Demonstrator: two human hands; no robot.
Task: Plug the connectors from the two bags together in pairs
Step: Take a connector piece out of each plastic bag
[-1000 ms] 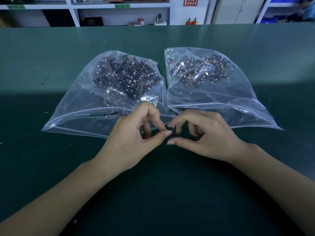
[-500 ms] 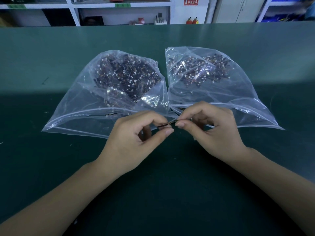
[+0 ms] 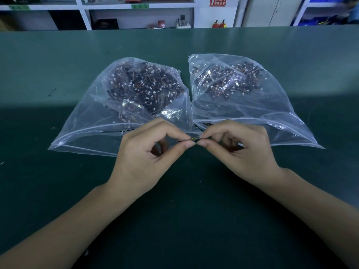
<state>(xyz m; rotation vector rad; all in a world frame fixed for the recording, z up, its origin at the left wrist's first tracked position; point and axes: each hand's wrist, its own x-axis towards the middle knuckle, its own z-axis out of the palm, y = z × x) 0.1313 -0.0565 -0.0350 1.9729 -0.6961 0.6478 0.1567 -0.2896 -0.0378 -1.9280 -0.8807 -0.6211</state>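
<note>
Two crinkled clear bags (image 3: 136, 113) on matte green desk (image 3: 58, 55). Left hand (image 3: 147, 158) and right hand (image 3: 239, 152) pinch thin wired connectors (image 3: 192, 140); fingertips closer than half-second ago.

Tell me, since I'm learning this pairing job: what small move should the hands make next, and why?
Probably press the two pinched ends straight together. The left hand and right hand each pinch one end of the small wired connectors, fingertips nearly touching in front of the two bags. Whether they have mated is too small to tell.
</note>
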